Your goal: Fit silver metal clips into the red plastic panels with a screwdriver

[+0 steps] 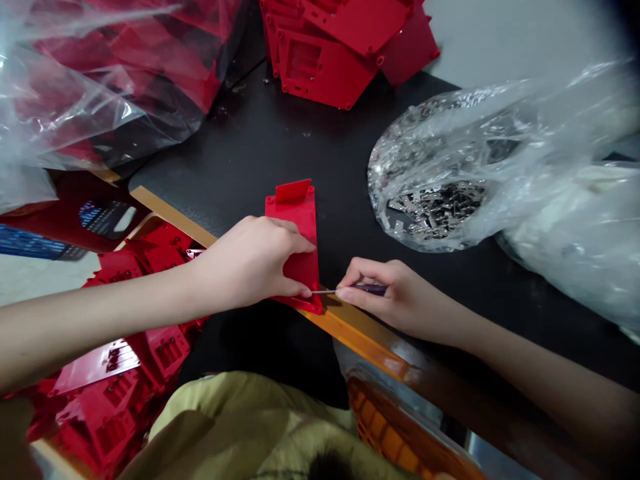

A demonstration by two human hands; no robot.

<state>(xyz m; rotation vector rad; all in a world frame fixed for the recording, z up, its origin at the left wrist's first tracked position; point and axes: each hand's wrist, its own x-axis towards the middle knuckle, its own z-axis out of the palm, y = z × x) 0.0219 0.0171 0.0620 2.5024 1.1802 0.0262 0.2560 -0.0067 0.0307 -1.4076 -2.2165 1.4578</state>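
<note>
A red plastic panel [293, 207] with a raised flap at its far end lies at the table's front edge. My left hand [250, 263] is closed over it, thumb near its close end and fingers across its face. In my right hand [383, 293] is a thin tool like a small screwdriver [371, 289], with a dark purple handle and a slim metal shaft. The shaft points left, and its tip meets the panel beside my left thumb; the exact contact is hidden there.
A clear bag of small metal pieces [440, 207] sits on the black table [240, 150] at right. Stacked red panels [330, 67] lie at the back. A bag of red parts [125, 73] is at upper left, and a box of red parts [110, 400] stands below at left.
</note>
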